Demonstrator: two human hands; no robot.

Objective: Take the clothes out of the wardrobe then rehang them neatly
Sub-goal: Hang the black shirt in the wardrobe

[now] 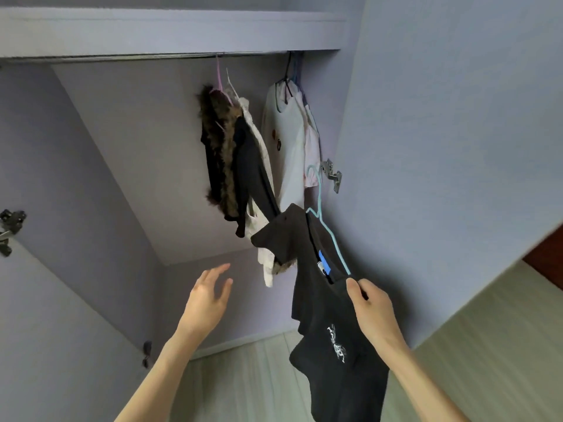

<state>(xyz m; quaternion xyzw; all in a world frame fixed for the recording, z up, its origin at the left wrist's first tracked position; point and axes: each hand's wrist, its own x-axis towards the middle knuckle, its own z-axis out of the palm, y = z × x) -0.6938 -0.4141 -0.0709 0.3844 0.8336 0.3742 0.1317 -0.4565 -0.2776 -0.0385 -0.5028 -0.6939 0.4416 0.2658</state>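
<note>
My right hand [370,306] pinches the shoulder of a black T-shirt [332,324] with a white print, which sits on a light blue hanger [327,229] below the rail. My left hand [210,295] is raised with fingers spread, holding nothing, left of the shirt. On the wardrobe rail [146,57] hang a fur-trimmed dark jacket [224,153] with a cream garment [259,141] behind it, and further right a white top [285,141] beside a pale pink garment [312,147].
The open wardrobe has lilac walls and a shelf [170,28] above the rail. Its right door [441,147] stands open close to my right arm, with a metal hinge [332,175]. Another hinge [10,229] sits at the left. Pale wood floor [243,385] lies below.
</note>
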